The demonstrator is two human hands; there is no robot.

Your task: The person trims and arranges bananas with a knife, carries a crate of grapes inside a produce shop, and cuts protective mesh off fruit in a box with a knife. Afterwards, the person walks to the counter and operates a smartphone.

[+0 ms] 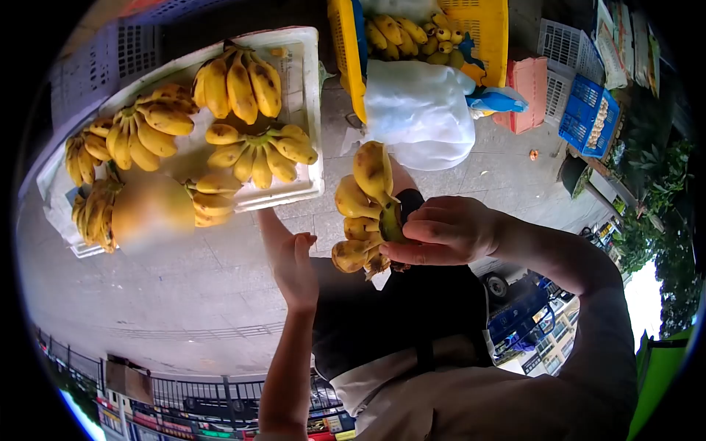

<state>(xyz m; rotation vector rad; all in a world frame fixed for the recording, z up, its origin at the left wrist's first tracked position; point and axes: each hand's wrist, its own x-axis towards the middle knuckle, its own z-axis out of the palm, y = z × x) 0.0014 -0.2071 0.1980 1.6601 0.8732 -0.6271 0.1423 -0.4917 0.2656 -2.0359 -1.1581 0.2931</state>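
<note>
My right hand [456, 229] grips a bunch of bananas [371, 173] by its green-brown stem, above my dark-clothed lap. Several yellow bananas with brown marks hang from that stem, spread toward the left. My left hand [296, 273] is raised beside my leg, left of the bunch and apart from it. Nothing shows in its fingers, which are loosely bent and partly seen edge-on. A white foam box [315, 117] lies to the upper left with several bunches in it, among them one bunch [239, 84] near its far edge and another [261, 158] near its right side.
Ahead stands a yellow crate [497, 44] with more bananas, white plastic sheeting [419, 110] draped over its near side. A pink box [523, 92], white crates [562, 48] and a blue crate [581, 121] are at the right. A blurred patch covers part of the foam box.
</note>
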